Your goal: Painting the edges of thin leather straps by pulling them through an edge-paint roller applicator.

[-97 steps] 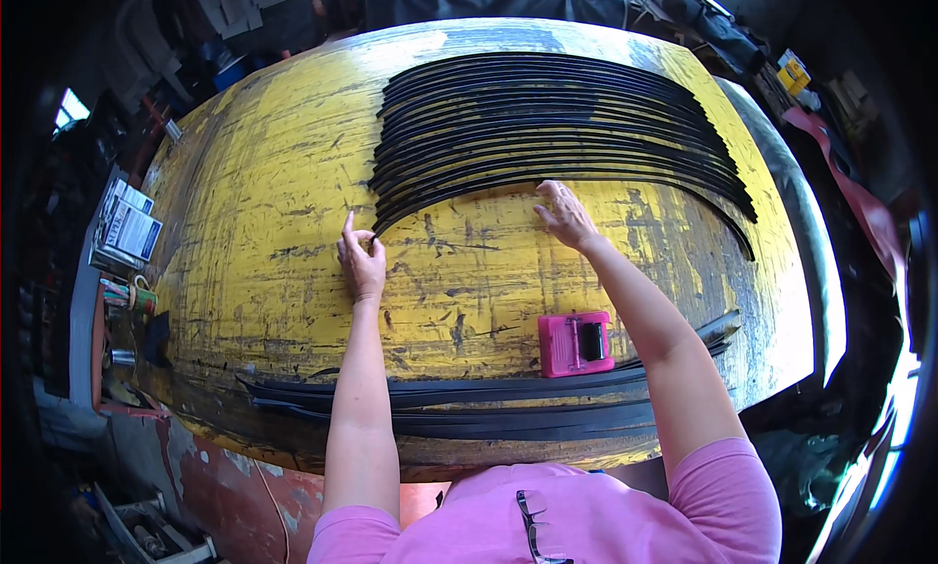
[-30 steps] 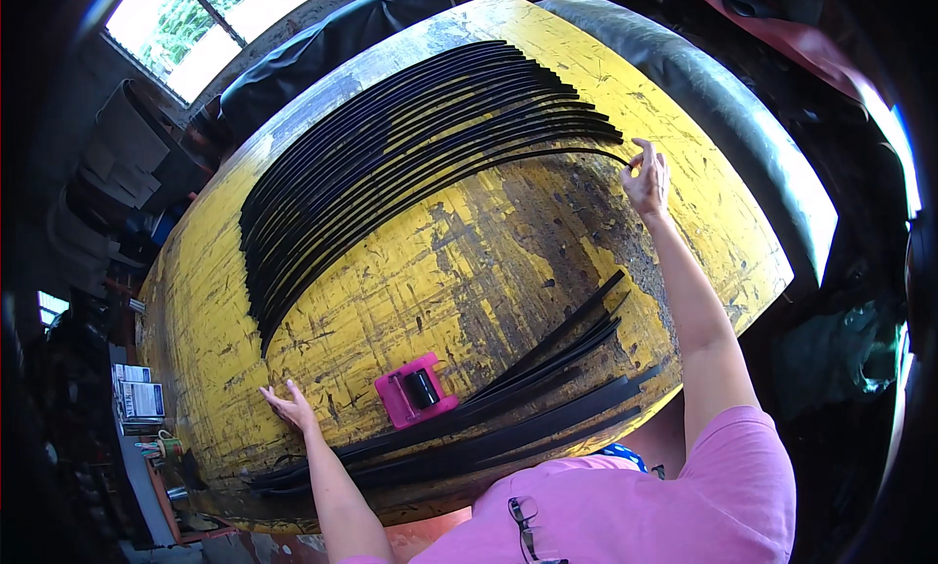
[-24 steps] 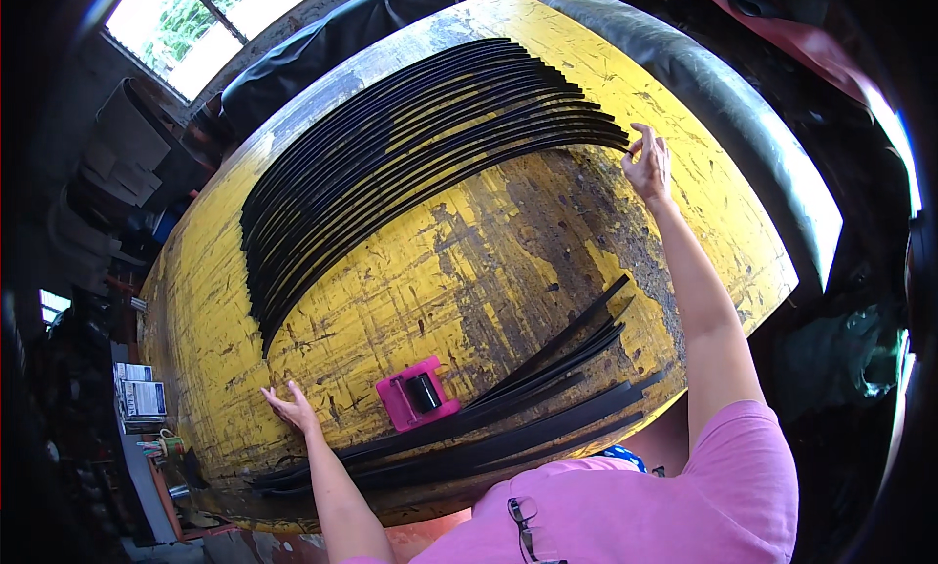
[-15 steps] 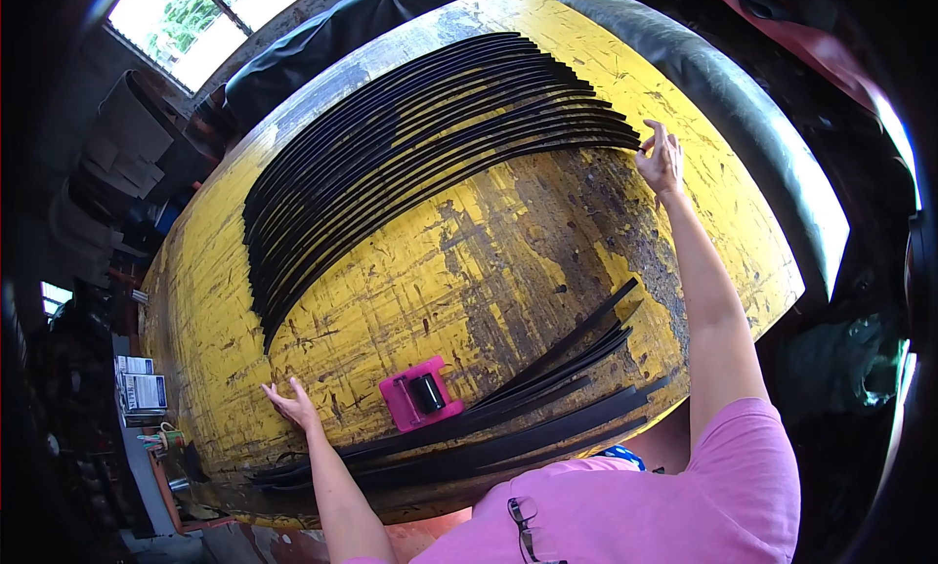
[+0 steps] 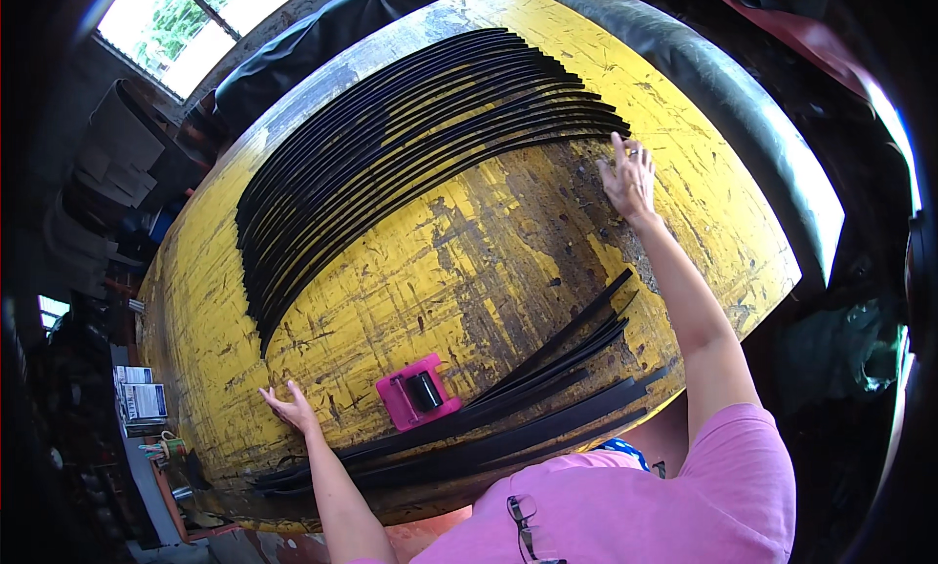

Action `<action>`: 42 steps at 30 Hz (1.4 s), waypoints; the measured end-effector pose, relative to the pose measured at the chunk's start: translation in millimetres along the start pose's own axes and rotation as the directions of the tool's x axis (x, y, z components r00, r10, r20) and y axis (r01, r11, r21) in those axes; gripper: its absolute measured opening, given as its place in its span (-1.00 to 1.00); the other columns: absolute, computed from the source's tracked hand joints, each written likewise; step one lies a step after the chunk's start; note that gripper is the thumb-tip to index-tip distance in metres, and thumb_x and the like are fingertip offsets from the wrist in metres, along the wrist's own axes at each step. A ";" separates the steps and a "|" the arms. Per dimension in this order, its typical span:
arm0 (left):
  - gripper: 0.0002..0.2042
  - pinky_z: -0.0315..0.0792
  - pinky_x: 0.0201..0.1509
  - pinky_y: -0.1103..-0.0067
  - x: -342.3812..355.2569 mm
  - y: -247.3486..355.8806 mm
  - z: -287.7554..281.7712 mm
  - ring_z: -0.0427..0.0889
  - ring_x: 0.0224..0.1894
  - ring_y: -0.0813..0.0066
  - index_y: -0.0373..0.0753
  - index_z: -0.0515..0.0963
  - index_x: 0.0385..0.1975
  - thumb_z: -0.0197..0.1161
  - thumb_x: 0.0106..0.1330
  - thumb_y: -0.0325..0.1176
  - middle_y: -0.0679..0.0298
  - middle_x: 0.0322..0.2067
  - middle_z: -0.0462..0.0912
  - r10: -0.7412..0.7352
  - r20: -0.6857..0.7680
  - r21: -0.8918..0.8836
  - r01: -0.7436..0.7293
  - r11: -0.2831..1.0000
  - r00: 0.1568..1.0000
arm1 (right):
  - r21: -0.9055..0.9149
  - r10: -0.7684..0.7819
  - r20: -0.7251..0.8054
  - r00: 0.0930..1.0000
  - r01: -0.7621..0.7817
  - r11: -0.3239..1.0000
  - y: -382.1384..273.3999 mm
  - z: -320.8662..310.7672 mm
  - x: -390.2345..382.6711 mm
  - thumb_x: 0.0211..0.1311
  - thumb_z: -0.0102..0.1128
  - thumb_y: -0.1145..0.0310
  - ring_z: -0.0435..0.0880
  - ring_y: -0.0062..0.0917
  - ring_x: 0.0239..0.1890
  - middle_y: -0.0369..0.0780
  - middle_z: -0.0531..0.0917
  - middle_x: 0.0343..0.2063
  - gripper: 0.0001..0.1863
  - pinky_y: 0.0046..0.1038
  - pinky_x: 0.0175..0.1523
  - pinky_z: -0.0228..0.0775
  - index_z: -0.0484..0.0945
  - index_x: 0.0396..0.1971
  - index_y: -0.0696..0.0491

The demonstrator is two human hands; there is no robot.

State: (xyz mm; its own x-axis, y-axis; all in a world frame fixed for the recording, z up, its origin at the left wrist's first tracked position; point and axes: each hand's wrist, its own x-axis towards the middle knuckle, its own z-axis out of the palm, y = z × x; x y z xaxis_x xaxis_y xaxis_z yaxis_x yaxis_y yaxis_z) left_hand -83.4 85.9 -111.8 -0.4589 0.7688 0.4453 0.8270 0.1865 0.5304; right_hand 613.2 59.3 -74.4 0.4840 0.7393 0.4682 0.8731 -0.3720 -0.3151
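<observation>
Long thin black strips (image 5: 376, 134) lie side by side in a curved-looking row across the far half of a worn yellow table (image 5: 381, 295). By the right ends of the nearest strips is my right hand (image 5: 630, 181), fingers spread, a fingertip at or just short of the strip end; contact is hard to tell. It holds nothing visible. My left hand (image 5: 290, 408) hovers over or rests on the table below the strips' left ends, fingers apart and empty. Between me and the row sits a pink tape dispenser (image 5: 396, 403) with a black roll.
More loose black strips (image 5: 528, 445) lie in a bunch along the near edge, behind the dispenser's lower side. Small boxes (image 5: 145, 400) stand on a ledge at the left. A large dark roll of sheet material (image 5: 723, 95) runs along the table's far right side.
My right hand has moved slightly left and nearer to me, and its fingers have opened from a pinch-like pose at the strip ends. My left hand stays in nearly the same place.
</observation>
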 end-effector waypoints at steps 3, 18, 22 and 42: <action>-0.27 0.11 0.21 0.27 0.6 -0.2 0.1 0.27 0.15 0.09 -0.09 -0.05 0.30 0.21 0.19 -0.19 0.05 0.12 0.30 -0.006 0.002 -0.001 0.006 1.000 1.000 | -0.131 -0.021 0.085 0.996 0.032 0.991 -21.8 1.6 -7.4 0.26 -0.15 -0.05 0.29 -0.15 0.07 0.04 0.30 0.06 -0.34 -0.09 0.16 0.06 0.12 0.23 0.07; -0.27 0.13 0.19 0.25 -1.1 3.5 -2.3 0.27 0.14 0.09 -0.07 -0.06 0.31 0.20 0.20 -0.19 0.07 0.12 0.29 -0.025 0.014 -0.018 0.025 1.000 1.000 | -0.260 0.123 0.179 0.976 -0.074 0.963 -30.6 1.5 2.3 0.28 -0.41 -0.20 0.18 -0.16 0.20 0.04 0.24 0.14 -0.33 -0.01 0.26 -0.14 0.10 0.26 -0.09; -0.27 0.13 0.19 0.26 -1.1 4.0 -1.6 0.26 0.14 0.09 -0.07 -0.07 0.31 0.20 0.20 -0.19 0.07 0.12 0.29 -0.053 0.032 -0.030 0.054 0.998 0.998 | -0.250 0.104 0.160 0.982 -0.061 0.966 -27.3 3.2 2.8 0.27 -0.37 -0.20 0.19 -0.13 0.18 0.04 0.24 0.14 -0.34 -0.03 0.25 -0.14 0.07 0.28 -0.14; -0.27 0.11 0.20 0.25 0.5 0.2 -0.7 0.28 0.14 0.09 -0.07 -0.06 0.31 0.20 0.19 -0.17 0.06 0.12 0.31 -0.026 0.008 0.006 0.026 1.000 1.000 | -0.334 0.261 0.131 0.956 -0.205 0.920 3.8 -18.9 -7.6 0.28 -0.43 -0.20 0.19 -0.12 0.19 0.06 0.25 0.13 -0.31 0.02 0.25 -0.19 0.13 0.22 0.02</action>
State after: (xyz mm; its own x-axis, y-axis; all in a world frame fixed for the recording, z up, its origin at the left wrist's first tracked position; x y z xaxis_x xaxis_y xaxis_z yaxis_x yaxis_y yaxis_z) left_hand -83.7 85.8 -111.0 -0.4773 0.7688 0.4257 0.8171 0.2100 0.5369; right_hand 613.9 41.6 -63.6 0.6830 0.6837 0.2570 0.7236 -0.6813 -0.1108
